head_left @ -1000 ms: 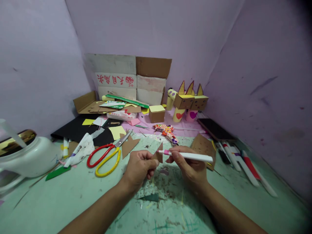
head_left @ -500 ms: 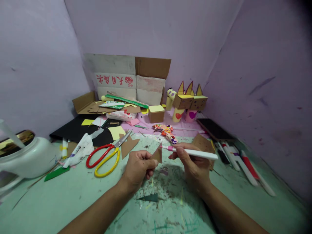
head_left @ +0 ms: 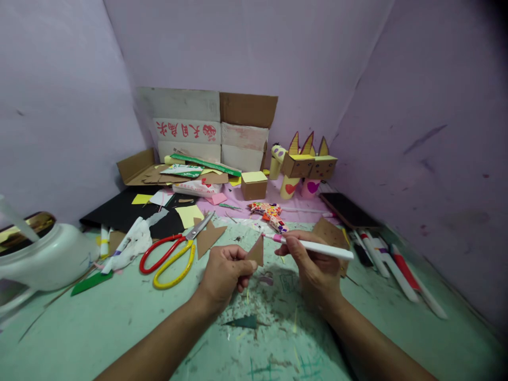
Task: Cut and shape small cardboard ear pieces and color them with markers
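Observation:
A small brown cardboard triangle [head_left: 256, 253] is pinched between the thumb and fingers of my left hand [head_left: 228, 272], its point upward. My right hand [head_left: 317, 267] grips a white marker [head_left: 325, 249] with a pink collar. The marker's tip is at the upper point of the triangle; whether it touches I cannot tell. Left of my hands lie scissors [head_left: 174, 263] with one red and one yellow handle, blades partly over a brown cardboard cutout [head_left: 211, 237]. Another brown cardboard piece [head_left: 333, 233] lies behind my right hand.
A white teapot [head_left: 63, 251] stands at the left. Several markers [head_left: 400, 267] and a dark flat device [head_left: 349, 209] lie at the right. Behind are a small cardboard box [head_left: 254, 188], box-headed paper figures [head_left: 298, 166], a patterned paper piece [head_left: 265, 208] and a large opened carton [head_left: 186, 103].
The marker's tip has shifted very slightly around the triangle's upper point. Both hands stay in nearly the same place, with the same holds.

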Available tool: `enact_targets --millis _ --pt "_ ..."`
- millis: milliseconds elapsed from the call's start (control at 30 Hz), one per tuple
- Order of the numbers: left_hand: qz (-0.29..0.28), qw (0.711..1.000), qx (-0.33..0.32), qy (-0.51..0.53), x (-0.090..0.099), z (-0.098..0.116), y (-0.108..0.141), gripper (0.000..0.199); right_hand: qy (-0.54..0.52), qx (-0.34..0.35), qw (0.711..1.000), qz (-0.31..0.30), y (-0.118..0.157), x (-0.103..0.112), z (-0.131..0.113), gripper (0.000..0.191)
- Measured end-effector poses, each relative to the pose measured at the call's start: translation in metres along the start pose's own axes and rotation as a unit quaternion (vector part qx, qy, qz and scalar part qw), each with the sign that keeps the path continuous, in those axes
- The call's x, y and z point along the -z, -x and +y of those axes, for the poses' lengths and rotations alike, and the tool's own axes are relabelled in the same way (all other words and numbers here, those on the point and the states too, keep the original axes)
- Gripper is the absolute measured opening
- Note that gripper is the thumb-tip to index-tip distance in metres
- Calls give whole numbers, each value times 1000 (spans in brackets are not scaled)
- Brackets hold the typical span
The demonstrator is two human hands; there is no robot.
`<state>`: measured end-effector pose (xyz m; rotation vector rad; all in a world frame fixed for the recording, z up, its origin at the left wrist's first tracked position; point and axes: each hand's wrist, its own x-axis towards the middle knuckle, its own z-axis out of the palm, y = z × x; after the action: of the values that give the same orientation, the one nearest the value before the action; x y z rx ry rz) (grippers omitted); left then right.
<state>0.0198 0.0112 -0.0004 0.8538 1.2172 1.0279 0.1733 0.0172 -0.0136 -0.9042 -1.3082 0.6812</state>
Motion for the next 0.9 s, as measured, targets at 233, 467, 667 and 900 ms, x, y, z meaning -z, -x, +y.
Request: enact_targets --millis 233,467,667,900 --pt "-9 1000 -9 -1 1 0 0 16 5 0 999 -32 5 -3 0 9" --pt "-12 999 -29 -21 3 -4 -2 14 12 29 995 -95 10 -4 2 10" --pt "6 998 -36 -52 0 -1 0 13 7 9 991 -137 10 -5 2 10" --pt "7 997 -39 -65 -1 1 1 14 -11 -26 995 -94 9 -6 1 15"
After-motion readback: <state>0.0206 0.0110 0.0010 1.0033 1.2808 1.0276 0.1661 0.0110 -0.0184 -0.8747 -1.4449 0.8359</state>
